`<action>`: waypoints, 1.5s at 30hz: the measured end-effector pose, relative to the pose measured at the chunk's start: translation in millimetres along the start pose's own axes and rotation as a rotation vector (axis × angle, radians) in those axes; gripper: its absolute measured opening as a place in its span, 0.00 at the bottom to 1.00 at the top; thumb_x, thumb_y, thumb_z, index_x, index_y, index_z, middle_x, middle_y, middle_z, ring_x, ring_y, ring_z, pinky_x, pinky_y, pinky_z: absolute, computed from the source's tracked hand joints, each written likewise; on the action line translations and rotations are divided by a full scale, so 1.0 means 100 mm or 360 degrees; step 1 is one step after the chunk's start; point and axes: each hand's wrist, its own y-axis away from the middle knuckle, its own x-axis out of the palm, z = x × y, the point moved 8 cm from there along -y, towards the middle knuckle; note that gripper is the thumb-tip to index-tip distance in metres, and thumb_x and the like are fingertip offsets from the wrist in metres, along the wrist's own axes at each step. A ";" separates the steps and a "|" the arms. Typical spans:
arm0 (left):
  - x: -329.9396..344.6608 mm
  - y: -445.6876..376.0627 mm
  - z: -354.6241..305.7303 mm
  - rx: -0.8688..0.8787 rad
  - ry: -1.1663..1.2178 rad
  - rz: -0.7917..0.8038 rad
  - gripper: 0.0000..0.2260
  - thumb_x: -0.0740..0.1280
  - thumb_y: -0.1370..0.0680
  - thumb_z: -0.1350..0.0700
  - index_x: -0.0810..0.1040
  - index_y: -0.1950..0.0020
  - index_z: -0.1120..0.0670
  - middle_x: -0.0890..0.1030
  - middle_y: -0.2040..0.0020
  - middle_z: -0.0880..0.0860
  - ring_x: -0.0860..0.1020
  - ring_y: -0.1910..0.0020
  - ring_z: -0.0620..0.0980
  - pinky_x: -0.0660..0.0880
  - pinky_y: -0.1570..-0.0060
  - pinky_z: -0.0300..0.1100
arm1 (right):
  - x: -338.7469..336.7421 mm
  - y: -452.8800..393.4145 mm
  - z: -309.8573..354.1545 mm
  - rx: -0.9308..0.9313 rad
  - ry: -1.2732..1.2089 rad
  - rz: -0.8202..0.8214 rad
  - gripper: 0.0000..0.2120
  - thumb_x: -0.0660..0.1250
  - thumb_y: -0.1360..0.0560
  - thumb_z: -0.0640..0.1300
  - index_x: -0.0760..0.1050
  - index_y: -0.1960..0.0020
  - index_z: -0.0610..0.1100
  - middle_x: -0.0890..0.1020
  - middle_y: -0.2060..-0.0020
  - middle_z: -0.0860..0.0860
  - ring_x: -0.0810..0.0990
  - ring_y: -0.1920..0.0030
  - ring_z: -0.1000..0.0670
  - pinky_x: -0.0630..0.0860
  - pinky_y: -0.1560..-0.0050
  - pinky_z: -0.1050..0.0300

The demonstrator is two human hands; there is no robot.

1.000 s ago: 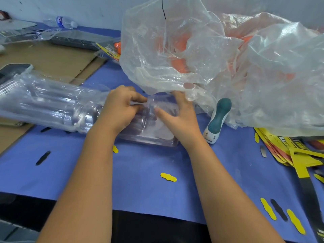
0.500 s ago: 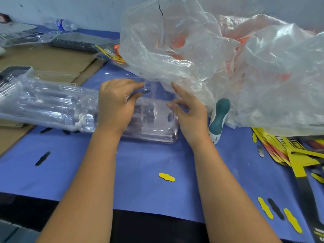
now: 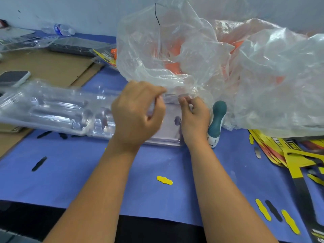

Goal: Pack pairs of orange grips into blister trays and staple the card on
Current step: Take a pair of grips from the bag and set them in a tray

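Nearest the camera, the blue-covered counter (image 3: 87, 181) carries loose punched slugs, among them a small yellow card tab (image 3: 164, 180) at about six o'clock from the hands.

Above it, at the centre, both hands work on the top clear plastic blister tray (image 3: 171, 127), which sits at the right end of a long nested stack of clear trays (image 3: 52, 109) running off toward nine o'clock. The left hand (image 3: 138, 113) is curled, fingertips pinching at the tray's far edge; the right hand (image 3: 194, 116) is likewise curled, thumb and fingers nipping the same edge just beside the left. Exactly how much plastic each has hold of cannot be told, since the film is transparent and blurred.

The step looks like peeling one tray free of the stack. To do it well, I would pinch only the topmost lip, pull the two grips slightly apart to break the nesting, and lift toward six o'clock so the sagging bag is not dragged along.

At three o'clock, touching the right wrist's side, lies a teal-and-white handheld stapler (image 3: 216, 123). Yellow-and-black printed backing cards (image 3: 289, 153) fan out at four o'clock.

Farthest, from twelve to two o'clock, a big crumpled clear plastic bag (image 3: 228, 67) holds the orange rubber grips (image 3: 172, 66), not yet packed.
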 end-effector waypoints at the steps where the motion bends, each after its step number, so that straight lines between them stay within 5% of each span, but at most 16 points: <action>1: 0.05 0.01 -0.11 0.0037 0.0064 0.0027 0.09 0.63 0.24 0.64 0.83 0.55 0.61 0.82 0.60 0.57 0.78 0.63 0.58 0.75 0.60 0.46 | -0.03 -0.01 -0.02 0.0040 -0.0051 -0.0038 0.11 0.67 0.21 0.42 0.76 0.58 0.36 0.79 0.62 0.48 0.75 0.71 0.59 0.75 0.67 0.58; 4: 0.23 0.05 -0.37 0.0101 0.0235 0.0190 0.09 0.64 0.26 0.63 0.84 0.58 0.61 0.82 0.59 0.56 0.79 0.65 0.57 0.75 0.69 0.46 | -0.16 -0.04 -0.05 0.0129 -0.0167 -0.0183 0.10 0.67 0.21 0.43 0.76 0.62 0.48 0.80 0.63 0.48 0.75 0.63 0.53 0.74 0.59 0.57; 8: 0.55 0.20 -0.33 0.0031 0.0180 0.0609 0.10 0.61 0.26 0.57 0.81 0.61 0.57 0.80 0.64 0.53 0.77 0.69 0.56 0.72 0.73 0.47 | -0.29 -0.07 -0.10 0.0185 -0.0227 -0.0376 0.11 0.67 0.21 0.44 0.73 0.62 0.46 0.76 0.69 0.54 0.71 0.67 0.57 0.69 0.63 0.63; 14: 0.60 0.39 0.68 -0.0689 -0.0129 0.0950 0.05 0.66 0.25 0.52 0.81 0.52 0.49 0.78 0.56 0.46 0.77 0.57 0.51 0.69 0.59 0.41 | -0.24 -0.05 -0.06 0.0124 -0.0095 -0.0282 0.13 0.62 0.19 0.46 0.71 0.63 0.50 0.76 0.66 0.52 0.71 0.64 0.55 0.69 0.63 0.63; 18: 0.43 0.46 1.06 -0.0932 -0.0499 0.0902 0.10 0.64 0.23 0.53 0.82 0.45 0.52 0.79 0.45 0.52 0.76 0.46 0.58 0.73 0.49 0.50 | -0.33 -0.01 0.02 0.0041 -0.0115 -0.0455 0.11 0.62 0.18 0.45 0.73 0.59 0.46 0.76 0.65 0.52 0.72 0.63 0.52 0.70 0.61 0.60; 21: 0.40 0.49 1.12 -0.0953 -0.0908 0.1025 0.15 0.59 0.23 0.51 0.82 0.43 0.50 0.82 0.43 0.53 0.75 0.42 0.59 0.66 0.38 0.53 | -0.37 0.05 0.10 -0.0084 -0.0139 -0.0538 0.10 0.61 0.18 0.45 0.72 0.58 0.46 0.76 0.64 0.52 0.73 0.61 0.51 0.69 0.60 0.64; 23: 0.43 0.53 1.11 -0.1000 -0.1006 0.1180 0.17 0.55 0.22 0.47 0.81 0.43 0.47 0.80 0.41 0.50 0.75 0.40 0.56 0.53 0.29 0.62 | -0.32 0.05 0.14 -0.0144 -0.0106 -0.0476 0.10 0.59 0.19 0.46 0.73 0.57 0.45 0.77 0.61 0.49 0.74 0.58 0.46 0.72 0.55 0.56; 25: 0.49 0.62 1.13 -0.1052 -0.1032 0.1363 0.21 0.51 0.22 0.42 0.75 0.36 0.45 0.71 0.29 0.50 0.70 0.32 0.55 0.39 0.30 0.68 | -0.20 0.04 0.14 -0.0170 -0.0039 -0.0320 0.09 0.58 0.20 0.46 0.74 0.55 0.45 0.77 0.58 0.47 0.75 0.54 0.43 0.73 0.50 0.46; 28: 0.58 0.74 1.17 -0.1071 -0.1036 0.1547 0.27 0.49 0.22 0.37 0.62 0.24 0.43 0.57 0.21 0.50 0.58 0.24 0.55 0.32 0.32 0.69 | -0.04 0.05 0.09 -0.0101 0.0013 -0.0096 0.10 0.56 0.26 0.42 0.75 0.52 0.45 0.76 0.55 0.51 0.74 0.49 0.45 0.71 0.44 0.42; 33: 0.63 0.78 1.27 -0.0999 -0.0924 0.1515 0.30 0.49 0.23 0.32 0.56 0.23 0.40 0.55 0.20 0.51 0.55 0.23 0.55 0.31 0.30 0.65 | 0.11 0.07 0.09 -0.0085 0.0042 0.0232 0.19 0.56 0.33 0.37 0.77 0.45 0.39 0.74 0.50 0.55 0.73 0.42 0.47 0.72 0.40 0.45; 37: 0.59 0.71 1.27 -0.0864 -0.0539 0.1329 0.30 0.62 0.28 0.29 0.66 0.29 0.36 0.62 0.23 0.47 0.57 0.23 0.48 0.30 0.30 0.55 | 0.23 0.09 0.15 -0.0299 0.0611 0.0412 0.11 0.68 0.25 0.43 0.81 0.43 0.49 0.78 0.54 0.54 0.74 0.44 0.47 0.65 0.40 0.55; 41: 0.58 0.67 1.25 -0.0899 -0.0535 0.1224 0.29 0.66 0.29 0.31 0.67 0.30 0.35 0.60 0.22 0.48 0.50 0.22 0.49 0.34 0.29 0.62 | 0.08 0.13 0.29 -0.0545 0.0711 0.0072 0.04 0.70 0.25 0.45 0.84 0.53 0.49 0.83 0.54 0.53 0.78 0.51 0.49 0.62 0.44 0.52; 45: 0.52 0.61 1.09 -0.1088 -0.0900 0.1029 0.25 0.70 0.28 0.39 0.72 0.32 0.41 0.47 0.20 0.56 0.44 0.22 0.57 0.46 0.34 0.74 | -0.11 0.09 0.26 -0.0302 0.0118 -0.0111 0.10 0.67 0.23 0.42 0.76 0.61 0.54 0.80 0.64 0.59 0.76 0.61 0.58 0.71 0.56 0.59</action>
